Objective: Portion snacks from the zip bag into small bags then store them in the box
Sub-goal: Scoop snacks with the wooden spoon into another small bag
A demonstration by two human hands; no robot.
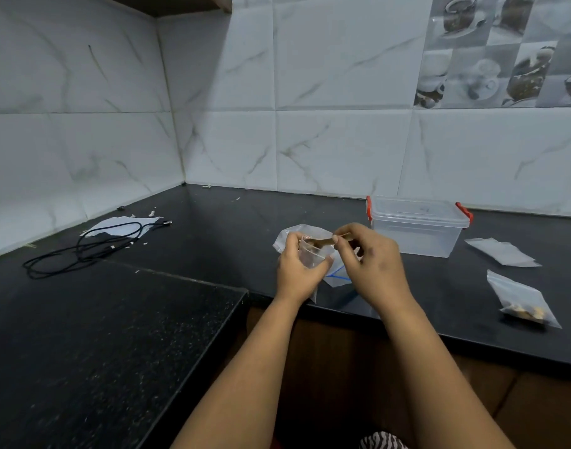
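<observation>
From the head view, both forearms reach out over the front edge of a black speckled counter (187,319) that runs into a corner of white marbled wall tiles. The left hand (297,270) is wrapped around a small clear bag (313,252), its fingers (290,241) curled at the bag's left side and the thumb lying across the front lower corner. The right hand (371,264) has its fingers (339,238) closed in a pinch at the top edge of that same small bag, right at its mouth; a brownish piece of snack shows there, though whether it lies inside the bag or between the fingertips cannot be told. Under and behind the two hands lies the larger zip bag (337,277), crumpled on the counter, with a blue line showing near its lower corner. Just behind the right hand stands the clear plastic box (417,230) with red clips at both ends, its lid on. To the right of the box a flat empty small bag (502,252) rests on the counter, and nearer the front edge lies a filled small bag (523,299) with brown snacks gathered at its bottom. Well apart, at the far left, a black cable (83,247) coils across a sheet of white paper (122,225).
</observation>
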